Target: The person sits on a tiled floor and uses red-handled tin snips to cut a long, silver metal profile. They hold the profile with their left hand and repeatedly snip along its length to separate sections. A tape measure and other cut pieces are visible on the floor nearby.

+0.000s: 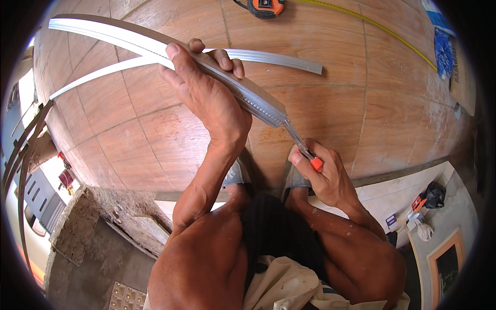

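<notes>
My left hand (209,98) grips a long silver metal channel (113,37) that slants from the upper left down to the lower right. My right hand (325,175) is closed on snips (299,137) with red grips, whose metal blades are at the channel's lower right end. Beneath the raised channel, more silver strips (279,59) lie on the wood-look tiled floor (387,124), one curving off to the left.
A black-and-orange tape measure (263,6) trails yellow tape across the upper right, near blue plastic and cardboard (461,82). Dark strips (23,160) stand at the left. My feet are near a rough floor edge, above lower surfaces holding small items and a black bag (434,194).
</notes>
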`<state>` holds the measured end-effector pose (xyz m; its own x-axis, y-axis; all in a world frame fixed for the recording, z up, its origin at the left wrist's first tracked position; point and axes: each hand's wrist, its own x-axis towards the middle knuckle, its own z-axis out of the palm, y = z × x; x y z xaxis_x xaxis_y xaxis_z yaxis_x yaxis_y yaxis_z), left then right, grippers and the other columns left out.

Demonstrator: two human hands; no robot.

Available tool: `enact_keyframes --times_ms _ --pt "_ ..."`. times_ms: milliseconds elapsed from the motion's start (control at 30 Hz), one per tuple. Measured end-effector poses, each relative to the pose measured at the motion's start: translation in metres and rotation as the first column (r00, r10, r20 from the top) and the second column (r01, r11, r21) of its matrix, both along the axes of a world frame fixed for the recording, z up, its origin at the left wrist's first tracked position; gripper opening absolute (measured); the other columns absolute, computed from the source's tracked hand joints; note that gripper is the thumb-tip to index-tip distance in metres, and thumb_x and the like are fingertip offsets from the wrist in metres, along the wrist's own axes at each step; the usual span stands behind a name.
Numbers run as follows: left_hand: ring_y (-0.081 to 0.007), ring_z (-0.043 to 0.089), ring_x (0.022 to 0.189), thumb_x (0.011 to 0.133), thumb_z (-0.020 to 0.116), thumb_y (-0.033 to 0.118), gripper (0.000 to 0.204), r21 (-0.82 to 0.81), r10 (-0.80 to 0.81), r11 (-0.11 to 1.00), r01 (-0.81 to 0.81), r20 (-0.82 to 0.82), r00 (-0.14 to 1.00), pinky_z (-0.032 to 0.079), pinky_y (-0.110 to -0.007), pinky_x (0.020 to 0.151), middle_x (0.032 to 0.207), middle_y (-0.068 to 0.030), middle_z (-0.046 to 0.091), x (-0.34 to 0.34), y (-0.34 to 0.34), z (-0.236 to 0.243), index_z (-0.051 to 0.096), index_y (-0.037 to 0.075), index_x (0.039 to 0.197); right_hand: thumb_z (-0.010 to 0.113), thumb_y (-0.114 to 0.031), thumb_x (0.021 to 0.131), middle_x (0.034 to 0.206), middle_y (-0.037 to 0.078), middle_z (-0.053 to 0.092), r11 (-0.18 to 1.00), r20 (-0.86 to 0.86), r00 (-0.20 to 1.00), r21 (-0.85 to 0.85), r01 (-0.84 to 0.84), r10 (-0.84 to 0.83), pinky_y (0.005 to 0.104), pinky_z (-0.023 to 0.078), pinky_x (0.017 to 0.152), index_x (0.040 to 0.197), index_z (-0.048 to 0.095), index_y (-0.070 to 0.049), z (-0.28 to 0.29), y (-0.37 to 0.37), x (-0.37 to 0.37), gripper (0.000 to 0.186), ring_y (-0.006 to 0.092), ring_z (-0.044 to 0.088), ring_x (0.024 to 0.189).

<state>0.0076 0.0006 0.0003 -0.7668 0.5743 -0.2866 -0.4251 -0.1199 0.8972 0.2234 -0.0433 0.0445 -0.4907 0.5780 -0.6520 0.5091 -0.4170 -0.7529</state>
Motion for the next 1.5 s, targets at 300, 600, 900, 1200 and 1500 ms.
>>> enact_keyframes --times_ms 300,600,900,1200,1500 --pt "-0.0140 0.053 0.083 0.114 0.053 0.050 0.044 0.049 -0.037 0.998 0.036 0.009 0.999 0.049 -0.030 0.065 0.119 -0.0077 0.049 0.000 -0.005 0.001 0.038 0.010 0.120 0.065 -0.027 0.104 0.067 0.013 0.052 0.999 0.035 0.999 -0.047 0.016 -0.014 0.0414 0.042 0.065 0.092 0.061 0.001 0.000 0.001 -0.002 0.031 0.0280 0.052 0.064" --pt "-0.0135 0.054 0.082 0.112 0.057 0.050 0.044 0.008 -0.026 1.000 0.026 -0.002 1.000 0.050 -0.031 0.066 0.115 -0.0061 0.050 -0.001 -0.005 0.001 0.039 0.011 0.118 0.064 -0.028 0.106 0.064 0.004 0.048 1.000 0.026 1.000 -0.007 0.016 -0.016 0.0346 0.039 0.061 0.098 0.066 -0.001 -0.003 0.001 0.000 0.028 0.0144 0.046 0.062" --pt "-0.0152 0.055 0.073 0.115 0.051 0.047 0.040 -0.027 0.030 0.999 -0.032 -0.067 0.997 0.048 -0.032 0.056 0.108 -0.0078 0.046 0.000 0.000 -0.003 0.036 0.010 0.114 0.065 -0.027 0.106 0.067 0.008 0.048 1.000 0.032 0.999 0.014 0.008 -0.008 0.0364 0.040 0.064 0.098 0.066 0.001 -0.003 0.003 -0.001 0.029 0.0177 0.046 0.064" --pt "-0.0152 0.055 0.075 0.115 0.052 0.047 0.041 -0.012 0.034 0.999 -0.035 -0.065 0.997 0.049 -0.031 0.057 0.110 -0.0078 0.046 0.001 -0.001 -0.005 0.035 0.009 0.115 0.065 -0.028 0.106 0.064 0.013 0.044 0.999 0.076 0.997 0.045 0.015 -0.018 0.0399 0.039 0.061 0.094 0.065 0.001 -0.002 0.003 -0.002 0.031 0.0240 0.044 0.060" --pt "-0.0153 0.055 0.076 0.115 0.051 0.048 0.042 -0.008 0.033 0.999 -0.033 -0.060 0.998 0.049 -0.032 0.057 0.112 -0.0085 0.045 0.002 -0.002 -0.007 0.035 0.009 0.115 0.065 -0.028 0.105 0.068 0.022 0.055 0.999 0.089 0.995 0.032 -0.034 0.031 0.0472 0.045 0.066 0.090 0.058 0.003 0.002 0.009 -0.004 0.036 0.0413 0.057 0.065"
